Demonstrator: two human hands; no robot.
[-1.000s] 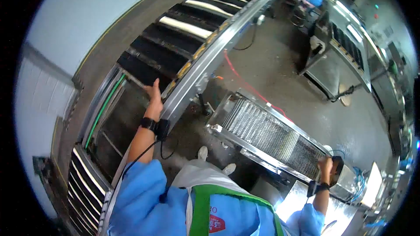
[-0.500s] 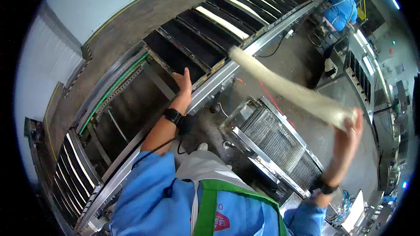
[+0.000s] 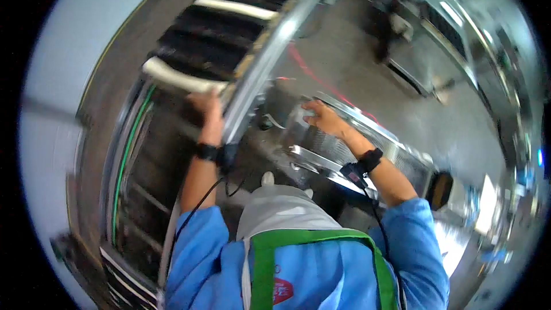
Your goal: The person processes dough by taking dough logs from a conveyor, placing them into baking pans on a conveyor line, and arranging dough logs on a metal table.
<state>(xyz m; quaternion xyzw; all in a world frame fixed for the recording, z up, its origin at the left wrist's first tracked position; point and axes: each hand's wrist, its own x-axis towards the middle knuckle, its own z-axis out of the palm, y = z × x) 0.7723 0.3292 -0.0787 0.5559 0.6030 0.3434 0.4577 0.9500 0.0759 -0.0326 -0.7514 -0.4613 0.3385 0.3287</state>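
Observation:
My left hand [image 3: 208,103] is at the near end of the row of black trays, its fingers apart, by the right end of a pale dough strip [image 3: 183,77]. That strip lies on the nearest black tray. Whether the hand touches strip or tray is blurred. Over the far-left end of the mesh conveyor [image 3: 338,144], my right hand [image 3: 324,117] has its fingers spread and nothing in it. Further along the tray row, another pale strip [image 3: 235,7] lies on a black tray.
A steel rail [image 3: 258,72] borders the tray line on the right. An open frame with a green strip [image 3: 131,149] lies at the left. More trays with strips [image 3: 129,281] are at the lower left. A steel table [image 3: 413,69] stands at the upper right.
The right hand first reached to the conveyor's far right end, then swung a long pale strip leftward. Now it is empty above the conveyor, and a strip lies on the nearest, previously bare tray.

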